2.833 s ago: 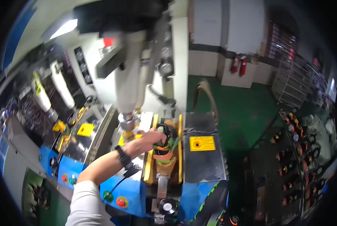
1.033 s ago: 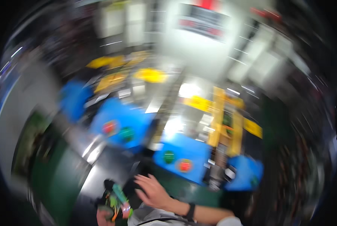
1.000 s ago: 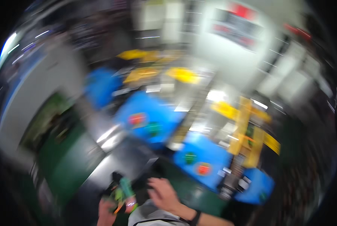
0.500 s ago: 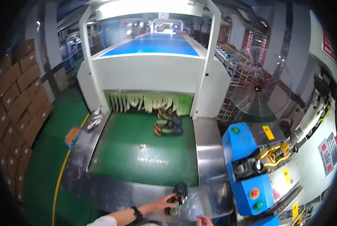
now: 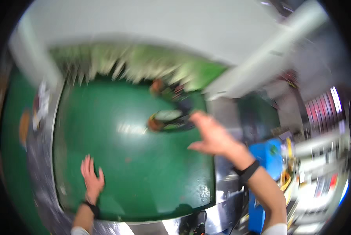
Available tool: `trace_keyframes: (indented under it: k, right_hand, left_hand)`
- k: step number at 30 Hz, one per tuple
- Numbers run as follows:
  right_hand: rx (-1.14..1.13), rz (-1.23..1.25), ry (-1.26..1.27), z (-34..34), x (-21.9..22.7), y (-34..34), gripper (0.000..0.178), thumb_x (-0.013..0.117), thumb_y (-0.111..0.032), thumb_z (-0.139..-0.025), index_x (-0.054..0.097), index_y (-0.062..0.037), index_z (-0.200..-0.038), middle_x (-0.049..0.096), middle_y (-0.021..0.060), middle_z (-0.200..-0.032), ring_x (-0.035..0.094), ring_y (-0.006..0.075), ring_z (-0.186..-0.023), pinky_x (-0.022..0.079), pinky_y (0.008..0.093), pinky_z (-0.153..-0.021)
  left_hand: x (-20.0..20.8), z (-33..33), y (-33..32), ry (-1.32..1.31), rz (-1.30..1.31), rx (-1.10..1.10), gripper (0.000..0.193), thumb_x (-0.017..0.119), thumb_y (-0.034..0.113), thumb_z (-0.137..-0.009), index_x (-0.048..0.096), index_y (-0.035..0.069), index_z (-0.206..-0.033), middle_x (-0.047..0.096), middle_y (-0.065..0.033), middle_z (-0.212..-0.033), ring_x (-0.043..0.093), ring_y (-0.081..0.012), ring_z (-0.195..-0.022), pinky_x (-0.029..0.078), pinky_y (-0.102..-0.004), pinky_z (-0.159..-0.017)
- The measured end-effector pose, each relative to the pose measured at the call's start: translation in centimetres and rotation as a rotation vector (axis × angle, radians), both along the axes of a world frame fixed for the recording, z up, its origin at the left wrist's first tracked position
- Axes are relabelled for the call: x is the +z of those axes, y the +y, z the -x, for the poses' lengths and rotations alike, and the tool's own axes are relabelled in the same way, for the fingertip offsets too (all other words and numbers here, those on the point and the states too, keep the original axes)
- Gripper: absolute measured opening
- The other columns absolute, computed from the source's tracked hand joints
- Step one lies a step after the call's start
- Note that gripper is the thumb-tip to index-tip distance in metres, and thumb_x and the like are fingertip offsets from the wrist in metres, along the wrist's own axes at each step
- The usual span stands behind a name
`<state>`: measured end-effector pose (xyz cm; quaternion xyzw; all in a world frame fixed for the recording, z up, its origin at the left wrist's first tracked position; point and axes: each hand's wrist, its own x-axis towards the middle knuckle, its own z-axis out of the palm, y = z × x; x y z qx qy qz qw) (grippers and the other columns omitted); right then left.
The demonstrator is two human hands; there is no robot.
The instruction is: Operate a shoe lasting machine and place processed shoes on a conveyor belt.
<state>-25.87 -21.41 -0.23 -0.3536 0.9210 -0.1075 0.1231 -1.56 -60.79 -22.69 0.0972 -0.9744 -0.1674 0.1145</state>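
Observation:
Two dark shoes lie on the green belt by the curtain: the nearer shoe [image 5: 169,121] and the farther shoe [image 5: 175,93], both with orange ends on their left. My right hand [image 5: 214,135] reaches over the belt, thumb apart from the stretched fingers. Its fingertips are at the right end of the nearer shoe; blur hides whether they touch. Over the left part of the belt is my left hand [image 5: 92,178], fingers extended and holding nothing. Another dark shoe [image 5: 200,222] is at the lower edge, right of centre, partly cut off.
A fringed green curtain [image 5: 116,62] hangs under the white machine housing [image 5: 152,23] at the belt's far end. Metal edging [image 5: 46,164] frames the green belt [image 5: 120,172]. To the right stands a blue machine [image 5: 263,156]. White posts flank the opening.
The view has moved closer to the belt. My left hand has let go of the dark shoe at the near edge and is over the belt. My right hand has reached forward to the far shoes.

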Motion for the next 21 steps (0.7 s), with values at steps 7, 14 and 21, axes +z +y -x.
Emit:
trace_keyframes:
  k: [7, 14, 21]
  right_hand:
    - [-0.092, -0.061, 0.124, 6.4, -7.1, -8.6, 0.046, 0.083, -0.024, -0.062, 0.059, -0.0006, -0.094, 0.066, 0.0213, -0.08, 0.066, 0.038, -0.076, 0.054, 0.0427, -0.066]
    - [-0.746, 0.398, -0.282, -18.7, 1.2, -0.6, 0.059, 0.087, -0.03, -0.063, 0.065, -0.0035, -0.11, 0.071, 0.014, -0.093, 0.07, 0.0279, -0.085, 0.056, 0.0365, -0.077]
    - [0.392, 0.41, 0.172, -31.2, 17.8, 2.0, 0.071, 0.07, -0.003, -0.067, 0.044, -0.0029, -0.134, 0.044, 0.0186, -0.136, 0.047, 0.0349, -0.124, 0.044, 0.0403, -0.102]
  left_hand:
    - [0.1, 1.6, -2.1, 0.026, -0.144, -0.075, 0.05, 0.058, 0.008, -0.08, 0.048, -0.001, -0.128, 0.044, -0.0174, -0.14, 0.04, -0.0344, -0.132, 0.028, -0.0493, -0.111]
    - [1.3, 3.1, 4.8, -0.095, -0.547, 0.215, 0.053, 0.061, 0.023, -0.087, 0.044, 0.0, -0.131, 0.046, -0.0185, -0.138, 0.04, -0.0319, -0.133, 0.028, -0.0462, -0.112]
    - [27.4, -5.3, 17.2, -1.027, -1.9, -0.627, 0.071, 0.055, 0.039, -0.093, 0.026, -0.002, -0.144, 0.05, -0.015, -0.134, 0.052, -0.0224, -0.121, 0.046, -0.0388, -0.101]
